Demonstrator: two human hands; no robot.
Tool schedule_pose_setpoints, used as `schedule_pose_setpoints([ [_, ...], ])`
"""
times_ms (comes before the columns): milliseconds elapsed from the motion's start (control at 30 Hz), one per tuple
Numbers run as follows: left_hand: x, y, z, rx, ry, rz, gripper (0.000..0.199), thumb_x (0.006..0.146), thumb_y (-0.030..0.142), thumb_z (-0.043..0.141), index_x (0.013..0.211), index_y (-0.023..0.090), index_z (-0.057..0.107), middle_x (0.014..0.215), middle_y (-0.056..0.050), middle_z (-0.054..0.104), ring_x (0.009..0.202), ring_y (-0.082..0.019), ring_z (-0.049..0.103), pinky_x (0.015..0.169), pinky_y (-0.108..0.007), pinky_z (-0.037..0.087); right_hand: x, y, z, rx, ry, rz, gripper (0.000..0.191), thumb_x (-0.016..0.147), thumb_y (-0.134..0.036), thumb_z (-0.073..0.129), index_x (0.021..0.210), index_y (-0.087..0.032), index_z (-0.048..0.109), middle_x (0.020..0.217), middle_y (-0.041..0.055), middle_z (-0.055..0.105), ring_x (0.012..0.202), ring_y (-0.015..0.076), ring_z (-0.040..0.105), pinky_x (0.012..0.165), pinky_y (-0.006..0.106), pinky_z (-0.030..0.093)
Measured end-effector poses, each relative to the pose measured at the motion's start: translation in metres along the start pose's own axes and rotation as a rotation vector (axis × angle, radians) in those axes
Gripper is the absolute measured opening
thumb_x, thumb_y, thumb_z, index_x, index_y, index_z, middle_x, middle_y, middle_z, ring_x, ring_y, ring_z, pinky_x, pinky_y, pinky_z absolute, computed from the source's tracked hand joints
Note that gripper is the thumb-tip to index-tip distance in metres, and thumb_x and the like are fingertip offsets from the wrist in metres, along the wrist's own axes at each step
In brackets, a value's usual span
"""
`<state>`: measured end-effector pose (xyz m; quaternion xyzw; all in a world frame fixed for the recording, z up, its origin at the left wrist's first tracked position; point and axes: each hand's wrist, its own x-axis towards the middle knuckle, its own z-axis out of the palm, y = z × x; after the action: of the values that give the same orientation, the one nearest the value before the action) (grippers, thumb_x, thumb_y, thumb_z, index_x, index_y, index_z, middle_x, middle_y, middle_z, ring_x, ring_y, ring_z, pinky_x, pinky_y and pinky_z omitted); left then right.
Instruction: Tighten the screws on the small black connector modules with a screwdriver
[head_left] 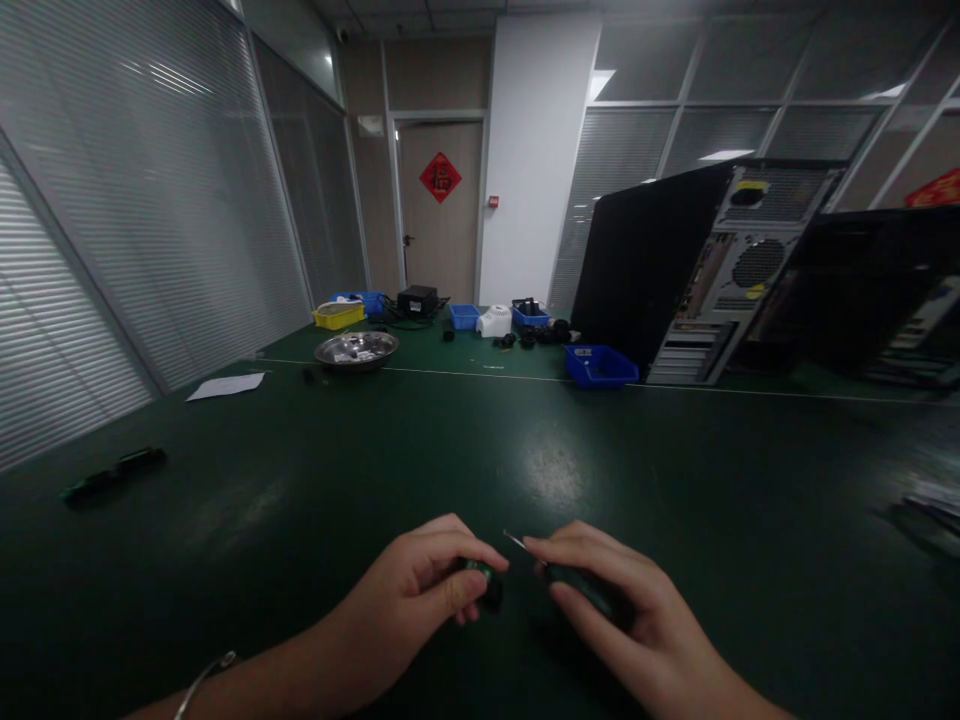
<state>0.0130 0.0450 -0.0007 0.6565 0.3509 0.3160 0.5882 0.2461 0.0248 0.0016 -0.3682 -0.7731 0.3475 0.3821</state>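
Observation:
In the lower middle of the head view, my left hand (420,585) pinches a small green-and-black part (491,583) between thumb and fingers. Its shape is mostly covered by the fingertips. To the right, my right hand (630,600) is closed around a dark-handled tool (581,585) with a thin metal tip. The tip points up and left toward the small part, with a gap between them. Both hands are just above the green table (360,460).
A dark green elongated object (112,475) lies at left, near a white paper (225,386). Farther back are a metal dish (356,350), a yellow basket (339,316) and a blue bin (601,367). A black computer case (652,270) stands at right.

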Motion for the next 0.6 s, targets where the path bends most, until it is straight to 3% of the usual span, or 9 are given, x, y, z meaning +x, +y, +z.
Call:
schedule_pose_setpoints([
  [100, -0.003, 0.002, 0.002, -0.009, -0.065, -0.087, 0.018, 0.087, 0.020, 0.059, 0.105, 0.018, 0.062, 0.084, 0.000, 0.060, 0.075, -0.013, 0.057, 0.069, -0.026, 0.046, 0.001, 0.000, -0.001, 0.010, 0.015, 0.040, 0.034, 0.092, -0.015, 0.053, 0.121, -0.031, 0.062, 0.101, 0.0037, 0.066, 0.094, 0.0184, 0.063, 0.080, 0.029, 0.050],
  [167, -0.006, 0.007, 0.003, 0.107, -0.096, -0.081, 0.013, 0.085, 0.020, 0.063, 0.098, 0.018, 0.063, 0.081, 0.000, 0.062, 0.076, -0.014, 0.057, 0.069, -0.025, 0.044, 0.002, 0.000, -0.001, 0.024, 0.013, 0.043, 0.034, 0.093, -0.015, 0.053, 0.121, -0.031, 0.062, 0.101, 0.0033, 0.066, 0.094, 0.0181, 0.063, 0.080, 0.029, 0.050],
  [333, -0.006, 0.016, 0.004, 0.540, -0.193, 0.142, 0.011, 0.085, 0.022, 0.065, 0.094, 0.019, 0.070, 0.090, -0.005, 0.068, 0.090, -0.020, 0.057, 0.080, -0.030, 0.043, 0.003, -0.001, -0.001, 0.035, 0.007, 0.048, 0.033, 0.093, -0.016, 0.053, 0.121, -0.030, 0.062, 0.100, 0.0030, 0.067, 0.093, 0.0177, 0.063, 0.081, 0.029, 0.049],
  [467, -0.006, 0.017, 0.005, 0.616, -0.210, 0.174, 0.014, 0.088, 0.022, 0.061, 0.097, 0.021, 0.071, 0.101, -0.007, 0.065, 0.097, -0.020, 0.057, 0.086, -0.031, 0.043, 0.003, -0.004, 0.000, 0.025, 0.005, 0.075, 0.029, 0.093, -0.017, 0.054, 0.118, -0.028, 0.064, 0.099, 0.0034, 0.067, 0.093, 0.0182, 0.062, 0.081, 0.030, 0.049],
  [600, -0.009, 0.021, 0.008, 0.584, -0.207, 0.160, 0.027, 0.088, 0.021, 0.061, 0.114, 0.022, 0.064, 0.114, -0.008, 0.060, 0.106, -0.021, 0.054, 0.093, -0.032, 0.042, 0.002, -0.006, 0.000, 0.043, -0.005, 0.074, 0.026, 0.093, -0.019, 0.053, 0.115, -0.027, 0.064, 0.100, 0.0039, 0.066, 0.094, 0.0185, 0.062, 0.081, 0.030, 0.049],
])
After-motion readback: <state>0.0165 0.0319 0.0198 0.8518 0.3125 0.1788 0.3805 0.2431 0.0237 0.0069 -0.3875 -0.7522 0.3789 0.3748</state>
